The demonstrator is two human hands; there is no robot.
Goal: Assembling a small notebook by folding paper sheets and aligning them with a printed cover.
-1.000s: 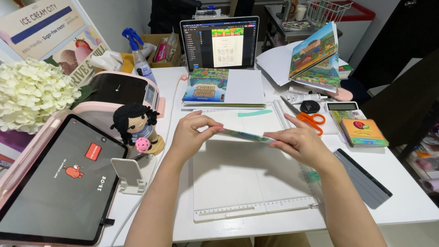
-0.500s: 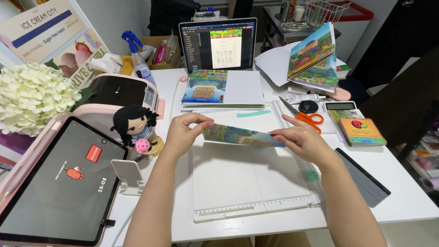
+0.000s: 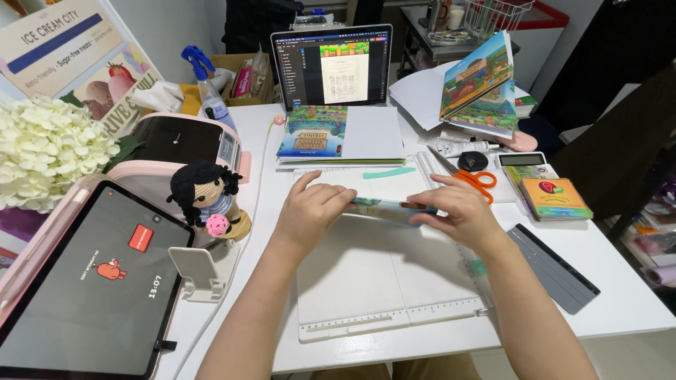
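White scoring board (image 3: 380,281) under both my hands, on the table (image 3: 620,302). My left hand (image 3: 310,211) and right hand (image 3: 458,211) are each closed on an end of a colourful printed sheet (image 3: 384,206), held just above the board's top half. Orange scissors (image 3: 477,179) nearby.

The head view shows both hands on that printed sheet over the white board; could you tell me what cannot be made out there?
- Printed sheet, head view: seen nearly edge-on and covered at both ends by the left hand and right hand, so its picture is unreadable.
- White scoring board: its ruler marks are too small.
- Tablet: cut off by the left edge.
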